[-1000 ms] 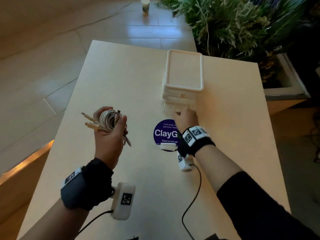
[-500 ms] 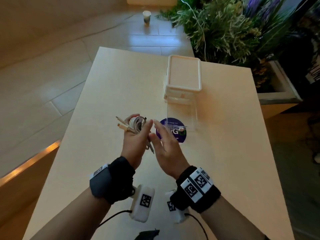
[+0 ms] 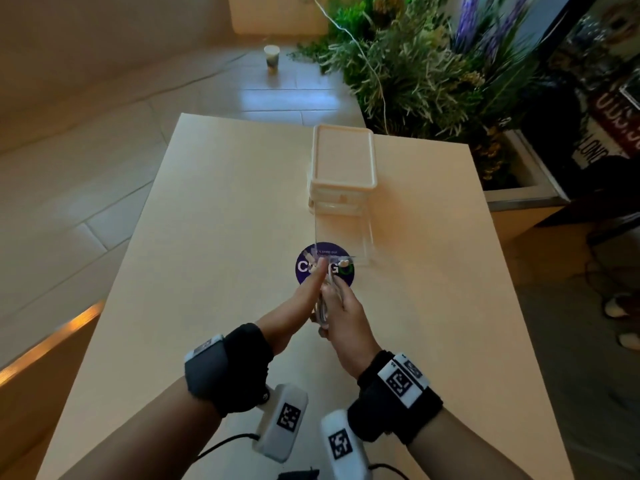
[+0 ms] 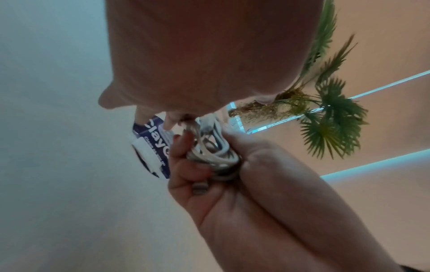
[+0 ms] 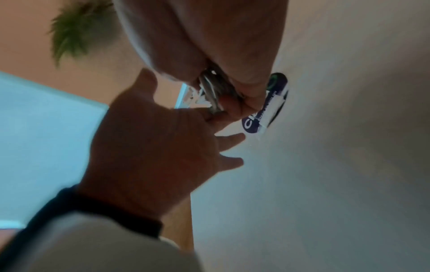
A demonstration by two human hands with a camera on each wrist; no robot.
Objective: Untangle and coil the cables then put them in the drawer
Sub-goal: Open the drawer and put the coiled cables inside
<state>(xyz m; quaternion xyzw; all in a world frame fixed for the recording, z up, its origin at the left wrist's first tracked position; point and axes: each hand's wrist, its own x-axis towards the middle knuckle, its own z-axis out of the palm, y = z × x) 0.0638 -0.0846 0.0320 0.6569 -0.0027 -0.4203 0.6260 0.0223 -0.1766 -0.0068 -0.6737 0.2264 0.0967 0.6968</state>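
A coil of white cables (image 3: 323, 306) sits between my two hands above the middle of the table. My right hand (image 3: 341, 306) grips the coil, fingers and thumb curled round its loops (image 4: 209, 149). My left hand (image 3: 306, 289) lies flat against the coil's left side with straight fingers; the right wrist view shows its fingers (image 5: 228, 162) spread. The white drawer unit (image 3: 343, 157) stands farther back, and its clear lower drawer (image 3: 346, 233) is pulled out towards me, just beyond my fingertips. Most of the coil is hidden by my hands.
A round purple sticker (image 3: 341, 277) lies on the table (image 3: 207, 237) under the drawer's front. A planter of green plants (image 3: 433, 81) stands past the table's far right corner. A paper cup (image 3: 271, 58) stands on the floor beyond. Wrist camera leads trail off the near edge.
The right hand pulled the clear drawer out, then came back to the coil. The coil passed from the left hand's grip into the right hand's, and the left fingers straightened.
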